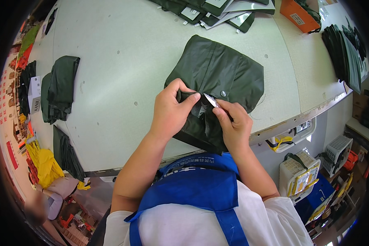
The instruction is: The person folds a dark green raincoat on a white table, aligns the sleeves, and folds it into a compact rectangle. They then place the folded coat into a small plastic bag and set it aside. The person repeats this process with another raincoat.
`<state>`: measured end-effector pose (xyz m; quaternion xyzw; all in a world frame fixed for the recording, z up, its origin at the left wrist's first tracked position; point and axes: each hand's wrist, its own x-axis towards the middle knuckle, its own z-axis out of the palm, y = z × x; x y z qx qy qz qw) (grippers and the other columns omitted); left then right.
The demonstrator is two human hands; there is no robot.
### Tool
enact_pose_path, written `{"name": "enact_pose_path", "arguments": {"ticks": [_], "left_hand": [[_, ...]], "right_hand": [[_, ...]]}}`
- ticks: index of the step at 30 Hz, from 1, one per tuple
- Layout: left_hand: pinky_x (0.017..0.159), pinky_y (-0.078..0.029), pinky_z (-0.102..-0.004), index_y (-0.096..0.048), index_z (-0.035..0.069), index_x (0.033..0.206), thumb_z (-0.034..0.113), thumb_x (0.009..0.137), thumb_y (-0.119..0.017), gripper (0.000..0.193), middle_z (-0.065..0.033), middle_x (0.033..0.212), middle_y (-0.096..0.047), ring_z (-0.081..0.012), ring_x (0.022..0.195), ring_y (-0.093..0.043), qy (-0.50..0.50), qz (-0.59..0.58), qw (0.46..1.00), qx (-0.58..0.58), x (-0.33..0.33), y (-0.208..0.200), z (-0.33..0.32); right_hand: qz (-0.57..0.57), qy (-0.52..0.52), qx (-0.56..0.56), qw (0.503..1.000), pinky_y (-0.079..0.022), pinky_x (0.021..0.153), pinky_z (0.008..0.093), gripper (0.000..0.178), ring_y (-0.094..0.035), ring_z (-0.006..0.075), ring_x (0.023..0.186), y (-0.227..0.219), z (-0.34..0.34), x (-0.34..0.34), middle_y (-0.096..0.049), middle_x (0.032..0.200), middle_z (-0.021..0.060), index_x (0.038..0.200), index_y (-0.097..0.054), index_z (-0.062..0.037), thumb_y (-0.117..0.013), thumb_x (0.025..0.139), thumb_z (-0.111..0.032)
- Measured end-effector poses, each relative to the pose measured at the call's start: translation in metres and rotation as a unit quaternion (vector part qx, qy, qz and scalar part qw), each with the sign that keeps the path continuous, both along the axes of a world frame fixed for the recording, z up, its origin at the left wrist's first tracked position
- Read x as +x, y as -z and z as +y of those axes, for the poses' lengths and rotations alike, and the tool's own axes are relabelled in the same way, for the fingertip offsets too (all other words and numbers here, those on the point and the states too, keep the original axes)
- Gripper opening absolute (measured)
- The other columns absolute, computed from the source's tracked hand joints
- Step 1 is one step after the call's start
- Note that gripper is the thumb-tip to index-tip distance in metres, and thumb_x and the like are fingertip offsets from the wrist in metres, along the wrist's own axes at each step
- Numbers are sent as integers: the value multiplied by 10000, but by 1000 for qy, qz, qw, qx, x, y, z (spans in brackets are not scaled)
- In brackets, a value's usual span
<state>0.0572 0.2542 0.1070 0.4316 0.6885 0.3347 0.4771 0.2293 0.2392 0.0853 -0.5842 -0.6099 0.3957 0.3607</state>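
A dark green garment [217,78] lies folded on the pale bench [123,61], at its near edge, just in front of the person. The left hand [170,110] pinches a fold of the fabric near the opening, thumb and fingers pressed together on it. The right hand [233,123] pinches a small white tag [210,99] against the garment, close to a snap button [223,93]. I judge that the folding is mostly done, because the garment is already a compact bundle, and the tag work at the opening is now in hand; the tag is not yet tucked in or fixed, as far as one can see. At the far edge lie packed garments [217,12] in flat bags, so bagging probably is left for this one. More dark folded pieces [61,88] wait on the left side, well apart from the hands.
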Motion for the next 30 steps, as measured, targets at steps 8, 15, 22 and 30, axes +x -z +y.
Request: {"name": "enact_pose_path", "arguments": {"ticks": [8,15,22,30], "left_hand": [[738,-476,-317,-593,41,874,17,790,-692,132,-74,834,-654,-216,790,-600,92,140,973,157,-6,0,-13],[851,-449,-398,-616,87,1024,-46,662,-649,388,-76,1073,-584,-309,1010,-531,118,317,926,165,-25,6,-41],[843,-461,-379,-574,95,1063,-11,681,-679,410,-73,1116,-544,-290,1036,-508,94,313,938,117,-28,11,-44],[835,-468,-389,-455,38,1181,114,794,-665,447,-183,1105,-578,-302,959,-573,62,98,992,-43,-46,30,-51]], "right_hand": [[100,217,-105,965,-432,655,227,228,-517,67,736,22,23,51,-628,843,10,1074,-662,14,-623,921,-151],[-301,155,53,939,-445,879,388,436,-573,276,1012,108,47,145,-601,1119,166,1255,-535,-10,-663,875,-181],[-362,-237,65,899,-415,948,443,457,-541,301,1071,84,-56,148,-548,1192,153,1229,-529,-79,-679,819,-215],[-60,-70,-35,995,-485,861,389,507,-567,346,958,-10,-64,73,-520,1134,178,1219,-501,-33,-727,783,-158]]}}
